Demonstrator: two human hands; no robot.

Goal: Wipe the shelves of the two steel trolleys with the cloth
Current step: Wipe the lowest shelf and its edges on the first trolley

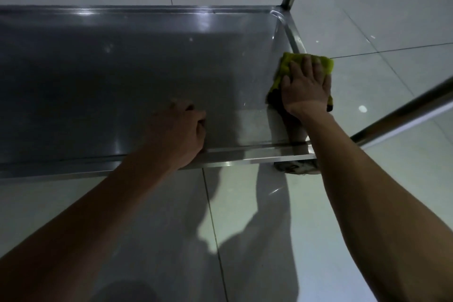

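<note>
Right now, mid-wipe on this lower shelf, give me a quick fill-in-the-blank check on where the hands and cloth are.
1. The cloth under the right hand is yellow-____.
2. The right hand presses the cloth at the shelf's ____ end.
3. The left hand grips the shelf's ____ rim.
4. The floor beneath the trolley is covered in ____.

Missing words: green; right; near; tiles

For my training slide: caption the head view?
Right hand presses yellow cloth on trolley shelf; left hand grips rim.
</note>
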